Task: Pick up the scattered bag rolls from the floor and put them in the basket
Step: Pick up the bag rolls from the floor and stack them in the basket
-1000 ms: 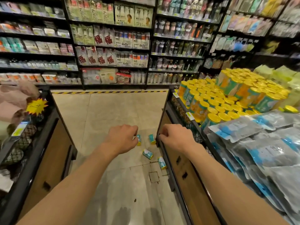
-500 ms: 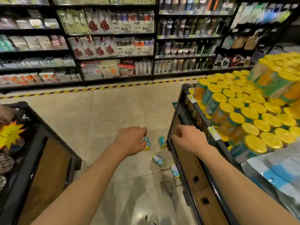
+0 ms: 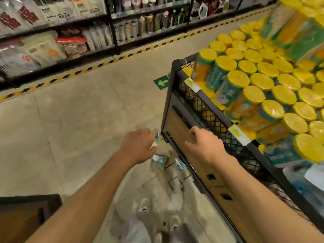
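Small teal-and-white bag rolls lie on the tiled floor beside the display basket's corner: one roll (image 3: 159, 136) just past my left fingertips, a second roll (image 3: 158, 159) below that hand, a third roll (image 3: 181, 165) against the stand's base. A white piece under my left fingers is mostly hidden. My left hand (image 3: 138, 146) hangs above them with fingers loosely curled downward, holding nothing I can see. My right hand (image 3: 204, 146) hovers in front of the stand's wooden side, empty. The black wire basket (image 3: 214, 109) on the right is packed with yellow-capped rolls.
Stocked shelves line the back, with yellow-black tape (image 3: 105, 63) on the floor before them. A green arrow sign (image 3: 162, 82) lies on the floor near the basket's far corner. Another stand's corner (image 3: 26, 207) juts in at bottom left. My shoes (image 3: 143, 206) show below.
The view has swung right and tilted down. Both hands now sit lower and nearer the rolls by the basket corner. The left stand has slid almost out of view.
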Demonstrator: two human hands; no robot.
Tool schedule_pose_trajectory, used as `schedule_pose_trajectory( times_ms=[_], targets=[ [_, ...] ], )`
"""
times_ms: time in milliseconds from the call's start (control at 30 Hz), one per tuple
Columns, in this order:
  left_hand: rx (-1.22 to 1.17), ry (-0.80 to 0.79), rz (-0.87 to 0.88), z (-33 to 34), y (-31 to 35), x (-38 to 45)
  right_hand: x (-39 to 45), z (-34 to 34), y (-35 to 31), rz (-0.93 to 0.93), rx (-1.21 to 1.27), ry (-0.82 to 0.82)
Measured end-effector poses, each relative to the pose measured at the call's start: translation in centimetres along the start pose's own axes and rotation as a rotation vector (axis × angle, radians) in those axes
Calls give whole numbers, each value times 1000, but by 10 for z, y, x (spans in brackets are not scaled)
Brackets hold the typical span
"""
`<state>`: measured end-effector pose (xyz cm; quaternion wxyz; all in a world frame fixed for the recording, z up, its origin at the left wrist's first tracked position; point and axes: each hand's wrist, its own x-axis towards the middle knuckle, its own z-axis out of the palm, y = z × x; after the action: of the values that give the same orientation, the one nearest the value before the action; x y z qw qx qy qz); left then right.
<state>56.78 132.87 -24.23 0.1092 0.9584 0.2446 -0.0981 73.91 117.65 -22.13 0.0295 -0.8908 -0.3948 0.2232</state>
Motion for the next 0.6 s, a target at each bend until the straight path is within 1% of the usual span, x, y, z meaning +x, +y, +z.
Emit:
schedule_pose_trajectory(
  times_ms=[133, 267, 367, 533, 600],
  targets=[
    [0, -40, 76, 59, -18, 57, 52, 57, 19, 73, 39, -38],
    [-40, -75, 99, 145, -40, 104, 109, 134, 49, 152, 89, -66],
    [-34, -105, 105, 216, -59, 136, 140, 201, 76, 179, 92, -76],
    [34, -188, 97, 365, -84, 178, 177, 345, 115, 221, 115, -165],
    [42, -215, 97, 422, -92, 190, 190, 399, 129, 236, 108, -166]
  ],
)
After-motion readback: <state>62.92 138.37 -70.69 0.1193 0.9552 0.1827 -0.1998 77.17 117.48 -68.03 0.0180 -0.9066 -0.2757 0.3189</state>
